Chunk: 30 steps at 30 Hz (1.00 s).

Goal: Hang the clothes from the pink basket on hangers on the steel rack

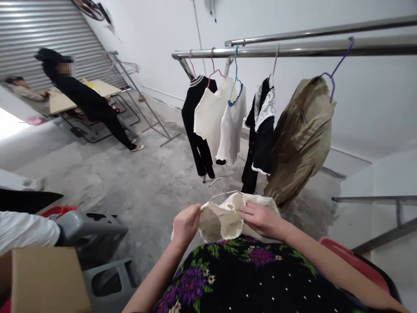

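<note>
A cream garment (211, 224) with a scalloped edge spreads between my two hands, close to my body. My left hand (187, 224) is closed, pinching its left edge. The fingers of my right hand (259, 217) are closed on its right side, near the collar. A white clothes hanger (224, 187) sticks up at the neckline, its hook above the cloth and not on any rail. How far the hanger's arms reach inside the garment is partly hidden by the fabric.
Ahead, a metal rail (208, 53) carries several hanging clothes, including an olive garment (302, 134) on a purple hanger. Grey plastic stools (94, 224) and a cardboard box (48, 278) stand at lower left. A person (84, 93) in black stands by a table (107, 88); another sits there.
</note>
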### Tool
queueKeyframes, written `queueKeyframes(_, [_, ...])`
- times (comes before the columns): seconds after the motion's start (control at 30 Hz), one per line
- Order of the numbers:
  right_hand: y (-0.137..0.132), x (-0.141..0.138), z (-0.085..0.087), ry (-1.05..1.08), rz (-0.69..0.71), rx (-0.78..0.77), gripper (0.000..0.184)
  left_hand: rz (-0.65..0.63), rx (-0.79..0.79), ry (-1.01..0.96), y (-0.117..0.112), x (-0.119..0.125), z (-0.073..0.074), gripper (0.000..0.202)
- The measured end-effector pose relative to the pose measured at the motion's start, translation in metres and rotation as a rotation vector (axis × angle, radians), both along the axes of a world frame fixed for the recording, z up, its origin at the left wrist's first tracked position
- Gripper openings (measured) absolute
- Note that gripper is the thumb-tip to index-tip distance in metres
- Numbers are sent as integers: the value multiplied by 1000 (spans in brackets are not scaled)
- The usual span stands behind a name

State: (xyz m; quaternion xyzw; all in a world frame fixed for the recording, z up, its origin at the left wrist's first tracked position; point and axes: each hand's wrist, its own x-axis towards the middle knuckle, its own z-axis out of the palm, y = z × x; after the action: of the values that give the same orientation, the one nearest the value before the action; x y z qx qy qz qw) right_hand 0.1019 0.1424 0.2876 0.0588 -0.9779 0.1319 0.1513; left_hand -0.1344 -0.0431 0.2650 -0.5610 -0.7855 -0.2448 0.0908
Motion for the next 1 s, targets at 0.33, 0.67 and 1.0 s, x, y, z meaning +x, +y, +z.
queueKeyframes(0.33, [38, 29, 22, 90, -432, -54, 30, -101, 75, -279, 3, -14, 28, 27])
queueKeyframes(0.67, [41, 61, 46, 202, -550, -416, 26, -165, 34, 66, 7, -60, 44, 35])
queueKeyframes(1.0, [35, 84, 53, -20, -505, -555, 32, -329, 113, 302, 40, -14, 51, 27])
